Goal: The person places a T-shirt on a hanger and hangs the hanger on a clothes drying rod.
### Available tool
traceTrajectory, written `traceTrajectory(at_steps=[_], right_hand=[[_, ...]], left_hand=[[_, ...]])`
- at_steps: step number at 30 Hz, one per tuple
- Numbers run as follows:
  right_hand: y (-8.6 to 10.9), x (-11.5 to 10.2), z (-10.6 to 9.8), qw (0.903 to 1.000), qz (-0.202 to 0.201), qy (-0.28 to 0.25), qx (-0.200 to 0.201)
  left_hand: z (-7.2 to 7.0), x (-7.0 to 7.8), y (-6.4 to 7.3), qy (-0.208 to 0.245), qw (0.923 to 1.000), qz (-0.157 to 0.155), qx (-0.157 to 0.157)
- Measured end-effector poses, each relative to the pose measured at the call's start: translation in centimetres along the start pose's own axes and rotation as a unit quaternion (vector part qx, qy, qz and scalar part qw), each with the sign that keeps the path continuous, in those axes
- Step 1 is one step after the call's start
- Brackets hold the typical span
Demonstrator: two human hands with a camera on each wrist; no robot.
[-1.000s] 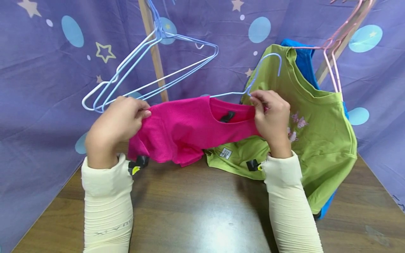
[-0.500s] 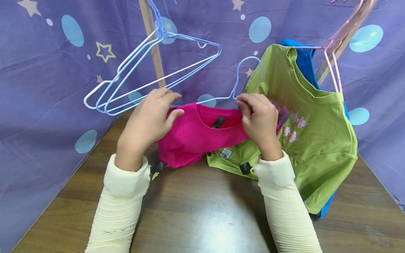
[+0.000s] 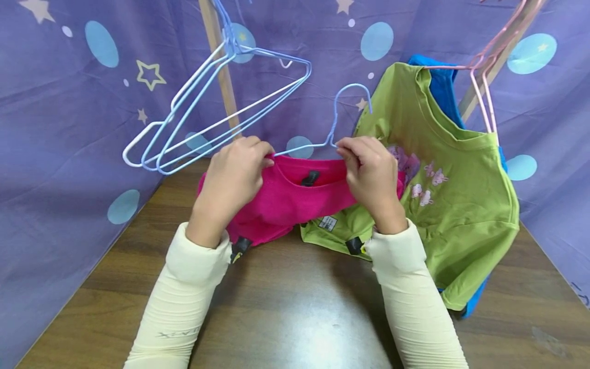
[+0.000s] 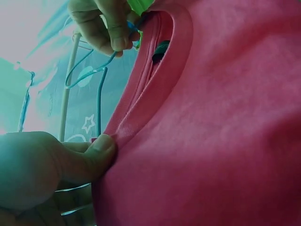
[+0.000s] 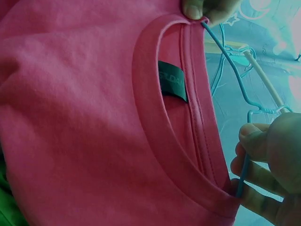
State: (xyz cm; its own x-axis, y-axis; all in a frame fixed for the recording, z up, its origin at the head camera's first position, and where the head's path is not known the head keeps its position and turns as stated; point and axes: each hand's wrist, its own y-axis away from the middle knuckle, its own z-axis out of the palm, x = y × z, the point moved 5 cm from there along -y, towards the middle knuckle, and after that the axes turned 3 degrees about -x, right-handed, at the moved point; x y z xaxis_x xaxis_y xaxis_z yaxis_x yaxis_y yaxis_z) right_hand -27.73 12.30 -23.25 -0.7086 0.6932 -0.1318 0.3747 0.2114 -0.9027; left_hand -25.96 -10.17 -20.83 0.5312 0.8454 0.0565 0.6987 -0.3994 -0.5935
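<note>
A magenta-pink T-shirt (image 3: pixel 299 200) hangs between the two hands, its round neckline facing up. A light blue wire clothes hanger (image 3: pixel 335 115) runs inside its shoulders, hook standing above the collar. My left hand (image 3: pixel 235 177) pinches the shirt at the left shoulder by the neckline; in the left wrist view the thumb (image 4: pixel 102 143) presses on the collar seam. With thumb and fingers, my right hand (image 3: pixel 371 174) pinches the hanger just beside the base of its hook. A dark label (image 5: pixel 173 81) shows inside the collar. The hanger's ends are hidden in the cloth.
Several blue and white hangers (image 3: pixel 184 118) hang at the upper left by a wooden post (image 3: pixel 227 92). At right, a green shirt (image 3: pixel 465 195) and a blue garment (image 3: pixel 444 95) hang on pink hangers (image 3: pixel 479 92). Below lies a brown wooden table (image 3: pixel 295 307).
My left hand has left the sleeve side, opened, moved right and pinched the shoulder near the neckline. My right hand has moved left with the hanger and shirt.
</note>
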Motion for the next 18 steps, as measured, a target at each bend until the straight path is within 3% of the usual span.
traceTrajectory(at_steps=[5,9,18], right_hand=[[-0.3,0.3,-0.5,0.9985,-0.002,-0.046,-0.031],[-0.3,1.5,-1.3,0.9958,0.030,-0.074,-0.044],[0.5,4.4,-1.8,0.9813,0.113,-0.056,-0.145]], left_hand=[[-0.4,-0.7,0.1,0.000,0.9999,-0.014,0.009],[-1.0,-1.4,0.2,0.004,0.9990,-0.037,0.026],[-2.7,-2.7,0.6,0.003,0.9919,-0.084,0.095]])
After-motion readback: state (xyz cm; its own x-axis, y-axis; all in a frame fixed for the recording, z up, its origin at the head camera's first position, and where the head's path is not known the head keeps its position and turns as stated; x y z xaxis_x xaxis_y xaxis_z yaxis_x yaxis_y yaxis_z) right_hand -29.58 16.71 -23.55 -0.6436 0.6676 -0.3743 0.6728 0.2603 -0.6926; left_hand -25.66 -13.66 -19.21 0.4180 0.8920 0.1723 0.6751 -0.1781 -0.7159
